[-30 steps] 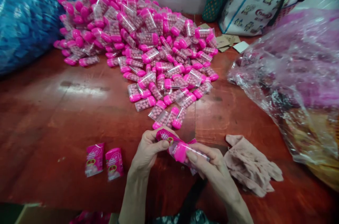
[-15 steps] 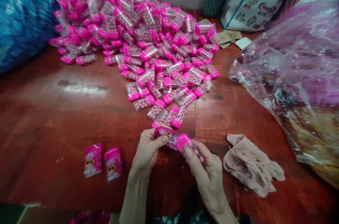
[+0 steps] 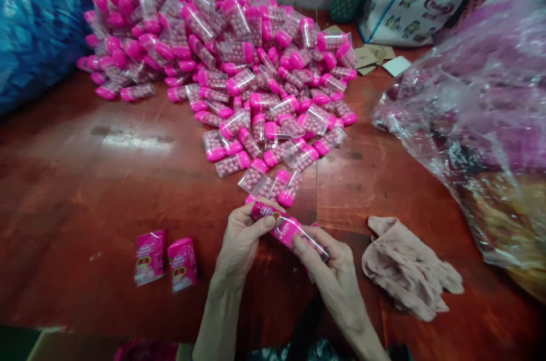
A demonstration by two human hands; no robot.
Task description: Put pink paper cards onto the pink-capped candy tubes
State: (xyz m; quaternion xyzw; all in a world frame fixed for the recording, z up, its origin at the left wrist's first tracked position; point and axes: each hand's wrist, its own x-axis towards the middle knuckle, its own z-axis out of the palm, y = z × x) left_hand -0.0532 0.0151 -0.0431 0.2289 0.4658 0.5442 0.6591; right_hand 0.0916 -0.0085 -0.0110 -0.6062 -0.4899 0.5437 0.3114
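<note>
Near the front middle of the table, my left hand (image 3: 245, 236) pinches a printed pink plastic sleeve (image 3: 265, 211) between thumb and fingers. My right hand (image 3: 330, 258) grips a clear candy container (image 3: 313, 241) with a pink cap and pale pink balls inside. The container's capped end sits inside the sleeve's opening, while its clear end sticks out toward my right palm. Just beyond my hands begins a large pile of similar capped containers (image 3: 239, 82). Two containers in printed sleeves, one (image 3: 149, 257) beside the other (image 3: 182, 264), lie to the left.
A crumpled beige cloth (image 3: 407, 267) lies right of my hands. Blue plastic bags (image 3: 38, 25) bulk up at the far left. A big clear bag (image 3: 478, 122) with pink and yellow contents covers the right side. A printed white tote (image 3: 413, 3) and cardboard pieces (image 3: 371, 57) are behind.
The container's pink cap has slid into the sleeve, and the sleeve now covers it. My right hand has moved slightly toward the left hand. The view has shifted a little.
</note>
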